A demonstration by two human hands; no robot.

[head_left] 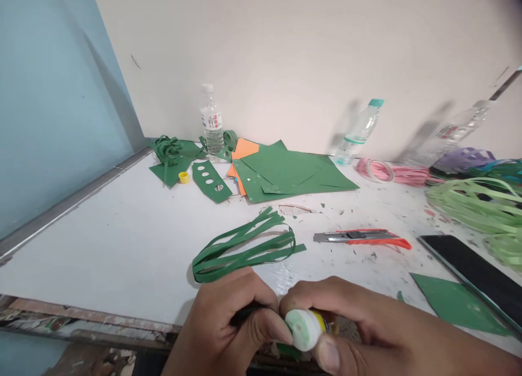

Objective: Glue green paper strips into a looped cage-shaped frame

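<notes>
In my right hand (350, 321) is a glue stick (302, 330), held between thumb and fingers with its whitish, green-smeared end pointing left. My left hand (240, 321) is closed, its thumb and finger pressed up against that glue end. Something dark shows inside its curled fingers, but I cannot make out what it is. Just beyond my left hand lies a bundle of looped dark green paper strips (244, 248). An orange utility knife (362, 236) with its blade out lies past my right hand. The yellow cap (184, 178) sits farther back at left.
Green paper sheets (293, 174) with orange pieces lie at the back, beside a punched green piece (210, 181). Bottles (212, 123) stand along the wall. At right are a phone (473, 272), a green paper piece (457, 305), light green strips (477, 202) and pink strips (408, 174).
</notes>
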